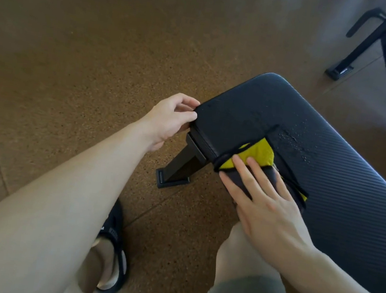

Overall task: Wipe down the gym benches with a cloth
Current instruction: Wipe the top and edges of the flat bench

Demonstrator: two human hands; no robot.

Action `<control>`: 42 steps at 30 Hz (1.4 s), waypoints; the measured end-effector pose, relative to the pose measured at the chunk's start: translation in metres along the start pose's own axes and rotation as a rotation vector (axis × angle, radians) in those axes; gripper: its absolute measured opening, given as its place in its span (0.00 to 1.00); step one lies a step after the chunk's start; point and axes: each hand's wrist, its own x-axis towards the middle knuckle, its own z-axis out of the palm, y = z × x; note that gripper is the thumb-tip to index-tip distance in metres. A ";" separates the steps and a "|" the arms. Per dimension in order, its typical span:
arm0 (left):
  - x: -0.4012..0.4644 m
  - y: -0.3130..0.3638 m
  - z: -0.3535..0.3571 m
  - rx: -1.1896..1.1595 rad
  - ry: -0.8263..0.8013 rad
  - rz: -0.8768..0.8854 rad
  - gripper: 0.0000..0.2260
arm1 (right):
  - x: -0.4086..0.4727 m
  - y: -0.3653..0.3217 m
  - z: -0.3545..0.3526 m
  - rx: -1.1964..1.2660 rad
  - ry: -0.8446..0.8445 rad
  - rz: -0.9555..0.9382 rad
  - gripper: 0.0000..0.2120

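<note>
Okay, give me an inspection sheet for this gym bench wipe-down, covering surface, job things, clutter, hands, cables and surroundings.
Surface: black padded bench, droplets on the pad just beyond the cloth.
Job's things: yellow and dark cloth lying flat at the pad's near edge, close to the bench end.
Clutter: nothing seen.
Hands: left hand grips the end corner of the pad, fingers curled round it; right hand presses the cloth with straight fingers.
Cables: nothing seen.
Surroundings: brown speckled floor; bench leg with its foot on the floor; black sandal on the person's foot; another black equipment frame at upper right.
</note>
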 end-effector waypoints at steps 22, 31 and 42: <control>0.009 -0.005 -0.027 -0.070 -0.087 -0.133 0.20 | 0.142 -0.026 0.005 -0.155 -0.059 -0.151 0.26; -0.005 -0.009 -0.005 -0.113 -0.067 -0.224 0.16 | 0.133 -0.031 0.003 -0.016 0.017 0.024 0.25; -0.013 -0.003 -0.006 -0.005 -0.081 -0.180 0.16 | 0.132 -0.014 -0.004 0.044 -0.048 0.068 0.25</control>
